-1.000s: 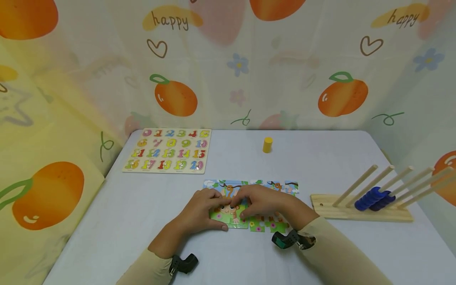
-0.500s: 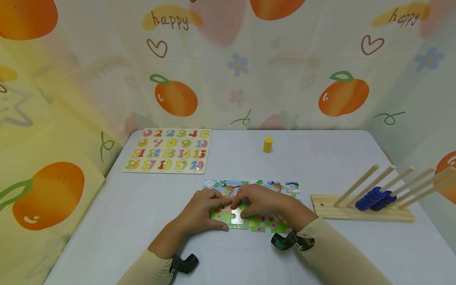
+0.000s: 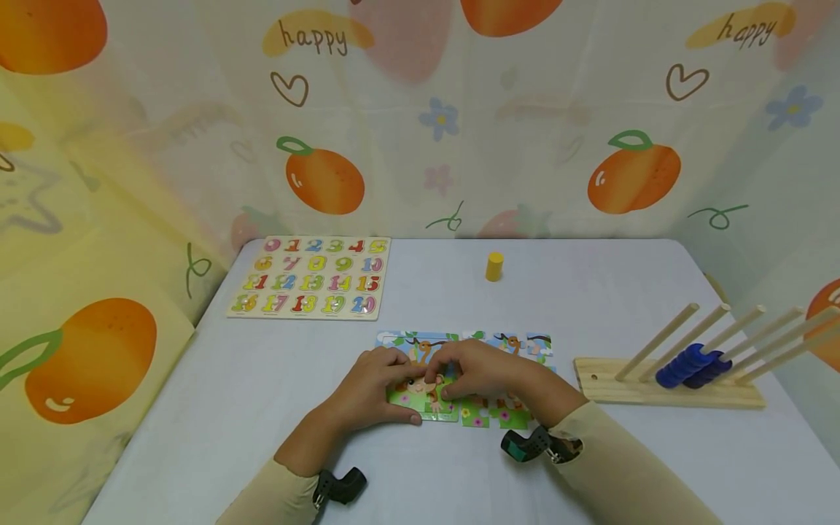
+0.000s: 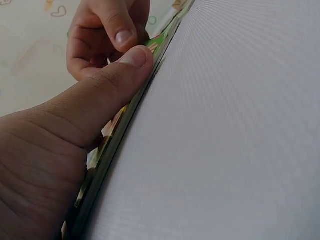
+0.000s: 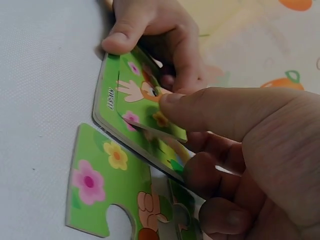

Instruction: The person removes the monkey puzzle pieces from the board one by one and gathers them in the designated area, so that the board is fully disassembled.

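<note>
A jigsaw board (image 3: 448, 418) with a printed monkey picture lies mid-table. My left hand (image 3: 367, 386) holds its left side, thumb (image 4: 135, 57) at the near edge and fingers over the top. From the right, my right hand (image 3: 482, 368) pinches a green jigsaw piece (image 5: 145, 107) with flowers and a monkey's hand on it. That piece sits over the board tilted, its near-right edge raised above the surface. Beside the board lie loose jigsaw pieces (image 5: 90, 175), joined or close together and partly covered by my right hand and wrist.
A number puzzle board (image 3: 308, 277) rests at the back left. Toward the back stands a yellow cylinder (image 3: 494, 267). On the right is a wooden peg rack (image 3: 669, 394) with slanting pegs and dark blue rings (image 3: 685, 366). A patterned cloth (image 3: 420, 146) hangs behind.
Half a second ago the piece at my right fingertips showed a bright pale patch; now its printed picture shows again. Both hands have stayed almost in place.
</note>
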`<state>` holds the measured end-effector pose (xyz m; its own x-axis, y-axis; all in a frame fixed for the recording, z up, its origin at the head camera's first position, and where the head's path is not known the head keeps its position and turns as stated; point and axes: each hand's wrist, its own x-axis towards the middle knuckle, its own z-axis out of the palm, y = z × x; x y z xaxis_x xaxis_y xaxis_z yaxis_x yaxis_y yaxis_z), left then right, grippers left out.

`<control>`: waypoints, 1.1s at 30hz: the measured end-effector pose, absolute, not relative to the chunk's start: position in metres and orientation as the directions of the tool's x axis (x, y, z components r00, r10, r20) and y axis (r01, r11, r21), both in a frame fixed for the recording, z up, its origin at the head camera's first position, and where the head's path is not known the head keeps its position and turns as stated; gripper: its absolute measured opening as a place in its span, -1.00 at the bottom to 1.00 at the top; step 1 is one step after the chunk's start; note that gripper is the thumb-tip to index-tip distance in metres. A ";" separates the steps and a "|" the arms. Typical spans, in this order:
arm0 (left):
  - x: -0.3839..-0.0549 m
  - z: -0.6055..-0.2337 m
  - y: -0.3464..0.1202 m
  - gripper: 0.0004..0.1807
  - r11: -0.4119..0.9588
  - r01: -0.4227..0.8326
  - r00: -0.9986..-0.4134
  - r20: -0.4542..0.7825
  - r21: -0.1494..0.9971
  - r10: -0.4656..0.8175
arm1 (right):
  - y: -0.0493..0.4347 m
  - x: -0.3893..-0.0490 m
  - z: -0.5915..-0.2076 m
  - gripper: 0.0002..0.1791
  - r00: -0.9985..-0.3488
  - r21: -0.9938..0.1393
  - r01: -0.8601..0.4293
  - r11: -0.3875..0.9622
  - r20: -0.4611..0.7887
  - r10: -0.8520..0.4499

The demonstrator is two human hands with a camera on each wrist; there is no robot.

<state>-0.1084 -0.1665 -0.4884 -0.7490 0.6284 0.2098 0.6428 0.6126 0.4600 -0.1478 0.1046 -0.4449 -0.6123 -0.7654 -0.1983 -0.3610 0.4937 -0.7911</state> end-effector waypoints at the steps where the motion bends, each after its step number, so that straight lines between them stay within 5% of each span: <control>1: -0.108 -0.489 -0.167 -0.19 0.613 0.644 -0.749 0.211 0.458 0.628 | 0.105 -0.147 -0.445 -0.76 -0.613 -0.798 -0.347 0.493 -0.205 -0.763; 33: -0.109 -0.486 -0.165 -0.13 0.620 0.633 -0.756 0.197 0.464 0.624 | 0.139 -0.134 -0.448 -0.88 -0.688 -0.886 -0.227 0.404 -0.147 -0.710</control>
